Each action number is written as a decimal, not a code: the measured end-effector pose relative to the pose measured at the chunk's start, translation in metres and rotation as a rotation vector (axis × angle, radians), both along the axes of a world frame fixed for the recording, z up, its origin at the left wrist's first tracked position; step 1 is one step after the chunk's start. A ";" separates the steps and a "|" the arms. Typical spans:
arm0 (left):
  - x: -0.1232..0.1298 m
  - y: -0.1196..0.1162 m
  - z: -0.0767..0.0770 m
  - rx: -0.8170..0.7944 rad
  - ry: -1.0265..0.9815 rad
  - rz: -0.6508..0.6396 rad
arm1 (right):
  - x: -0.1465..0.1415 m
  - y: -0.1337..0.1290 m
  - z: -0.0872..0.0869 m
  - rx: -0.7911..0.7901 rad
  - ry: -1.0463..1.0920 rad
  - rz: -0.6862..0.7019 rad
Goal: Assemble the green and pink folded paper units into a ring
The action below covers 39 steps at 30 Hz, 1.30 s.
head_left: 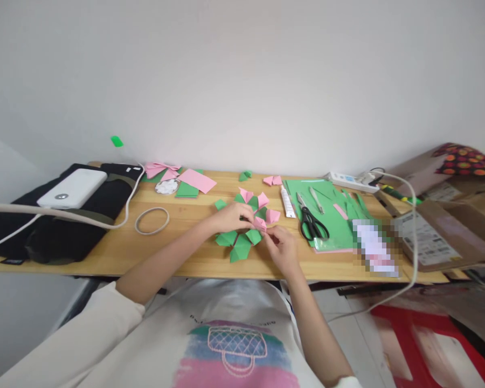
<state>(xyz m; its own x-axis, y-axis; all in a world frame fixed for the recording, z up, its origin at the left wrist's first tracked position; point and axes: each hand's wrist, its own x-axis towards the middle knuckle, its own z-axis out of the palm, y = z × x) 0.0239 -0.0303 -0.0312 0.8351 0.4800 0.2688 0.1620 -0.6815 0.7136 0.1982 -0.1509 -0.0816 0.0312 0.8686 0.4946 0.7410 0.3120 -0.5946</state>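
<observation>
At the middle of the wooden table lies a ring of folded green paper pieces [240,249], with folded pink pieces [262,200] along its far and right sides. My left hand [235,216] reaches over the ring, its fingers pinched on a small pink folded piece [260,223]. From the right, my right hand [281,249] holds the same piece between thumb and fingertips. The two hands nearly meet there. Beyond the ring sit a loose green piece [245,175] and a loose pink piece [272,180].
Right: glue tube [288,202], black scissors [313,225], green sheets [331,202], power strip [353,182], cardboard box [448,234]. Left: tape ring [152,209], pink paper [198,180], white power bank [73,188] on black cloth. A white cable [415,237] hangs over the table's right side.
</observation>
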 end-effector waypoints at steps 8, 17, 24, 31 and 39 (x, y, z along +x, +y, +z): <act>-0.001 -0.007 0.004 0.059 0.004 -0.036 | -0.006 0.000 -0.002 0.059 -0.028 -0.013; 0.000 -0.007 0.001 0.068 -0.013 0.000 | -0.007 0.000 0.002 0.055 0.045 -0.019; -0.008 -0.009 0.006 0.048 -0.094 0.168 | -0.009 -0.002 0.004 0.055 0.161 -0.064; -0.042 0.003 0.009 0.069 -0.317 0.681 | -0.012 -0.003 0.007 0.067 0.232 -0.105; -0.050 0.016 -0.025 -0.158 -0.320 0.860 | -0.012 -0.003 0.010 0.055 0.297 -0.154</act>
<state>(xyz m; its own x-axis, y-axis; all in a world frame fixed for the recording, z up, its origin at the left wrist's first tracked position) -0.0257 -0.0144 -0.0565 0.0732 0.9499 0.3040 0.3459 -0.3101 0.8855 0.1863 -0.1542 -0.0719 0.3099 0.8149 0.4898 0.5788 0.2470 -0.7772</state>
